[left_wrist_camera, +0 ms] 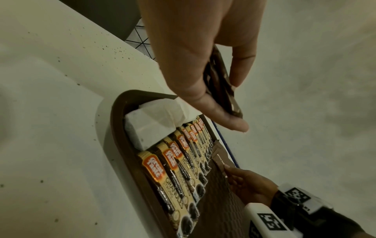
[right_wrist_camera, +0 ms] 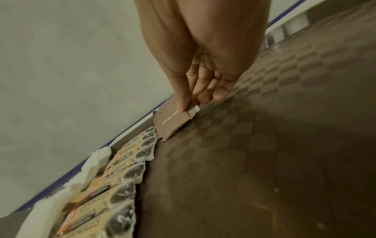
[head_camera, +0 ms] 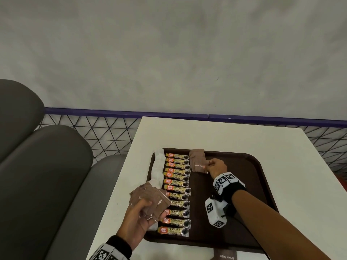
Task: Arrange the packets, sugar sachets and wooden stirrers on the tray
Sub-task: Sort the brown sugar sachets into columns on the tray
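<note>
Brown sugar sachet (head_camera: pixel 199 166) lying at the tray's (head_camera: pixel 252 167) far end beside the row of granule packets (head_camera: pixel 177 192), pinched at its edge by the right hand (head_camera: pixel 217 167). Left hand (head_camera: pixel 138 222) grips a fanned sachet bundle (head_camera: pixel 148 198) above the tray's left edge, on a white table (head_camera: pixel 216 134).

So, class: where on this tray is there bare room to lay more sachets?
Free: the tray floor right of the coffee packets, below the brown sugar sachets under the right hand. Crowded: the left edge, napkins against packets.
</note>
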A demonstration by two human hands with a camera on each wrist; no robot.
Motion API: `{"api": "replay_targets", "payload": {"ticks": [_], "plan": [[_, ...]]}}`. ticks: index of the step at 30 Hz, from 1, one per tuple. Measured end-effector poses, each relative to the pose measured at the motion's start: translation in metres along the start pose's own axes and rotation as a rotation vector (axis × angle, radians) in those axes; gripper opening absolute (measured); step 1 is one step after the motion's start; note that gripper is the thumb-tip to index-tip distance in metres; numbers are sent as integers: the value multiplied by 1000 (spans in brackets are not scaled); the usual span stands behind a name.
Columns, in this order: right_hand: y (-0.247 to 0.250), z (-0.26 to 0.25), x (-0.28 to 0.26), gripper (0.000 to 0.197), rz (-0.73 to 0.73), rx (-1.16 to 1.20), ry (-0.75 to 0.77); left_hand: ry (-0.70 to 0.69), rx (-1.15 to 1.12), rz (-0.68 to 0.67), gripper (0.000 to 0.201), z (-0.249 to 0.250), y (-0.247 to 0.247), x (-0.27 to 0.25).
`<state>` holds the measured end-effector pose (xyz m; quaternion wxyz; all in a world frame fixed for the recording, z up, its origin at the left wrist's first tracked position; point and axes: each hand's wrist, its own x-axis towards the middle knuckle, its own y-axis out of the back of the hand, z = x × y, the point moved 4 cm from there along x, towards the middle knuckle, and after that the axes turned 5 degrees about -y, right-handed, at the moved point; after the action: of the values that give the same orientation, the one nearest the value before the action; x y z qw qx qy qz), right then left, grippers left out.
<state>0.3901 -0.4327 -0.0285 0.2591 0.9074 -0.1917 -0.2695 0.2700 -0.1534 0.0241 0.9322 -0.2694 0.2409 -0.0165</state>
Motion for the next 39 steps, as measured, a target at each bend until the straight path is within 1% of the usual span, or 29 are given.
{"api": "replay_targets", "payload": {"ticks": [3,6,9,11,14,16,18,20,22,24,26,27,30,32,34,39], "plan": [[-6,1,0,6,10,-36,-11,1,12,-13,29,0,2,1],[-9,1,1,23,26,-70,-15,15,3,-8,30,-2,4,2],[-10,1,2,29,40,-86,-12,35,2,5,33,-5,6,3],[-11,2,2,33,49,-62,0,34,-2,-4,31,-5,4,3],[-6,1,0,24,93,-69,59,22,-1,-6,28,-3,1,3],[-2,-1,-5,34,127,-135,135,8,-2,-6,30,-2,-1,2],[-1,-7,-13,34,125,-135,227,-6,17,-1,34,-2,-3,3],[-4,-15,-25,29,68,-79,308,-23,31,9,37,-2,-5,4],[-8,-24,-41,25,-51,22,374,-40,41,17,44,-4,-7,4],[-12,-35,-66,19,-260,130,430,-59,51,14,48,-4,-10,3],[-17,-40,-90,19,-481,145,446,-80,59,8,44,-5,-14,2],[-20,-40,-99,19,-567,132,444,-86,63,2,40,-5,-16,1],[-28,-32,-116,14,-733,78,424,-106,65,-15,37,-4,-22,-3],[-32,-27,-123,17,-803,67,418,-109,71,-17,37,-5,-24,-4],[-32,-25,-127,21,-837,85,418,-102,79,-23,32,-6,-26,-5],[-28,-23,-124,21,-826,145,379,-93,80,-7,33,-9,-24,-3]]}}
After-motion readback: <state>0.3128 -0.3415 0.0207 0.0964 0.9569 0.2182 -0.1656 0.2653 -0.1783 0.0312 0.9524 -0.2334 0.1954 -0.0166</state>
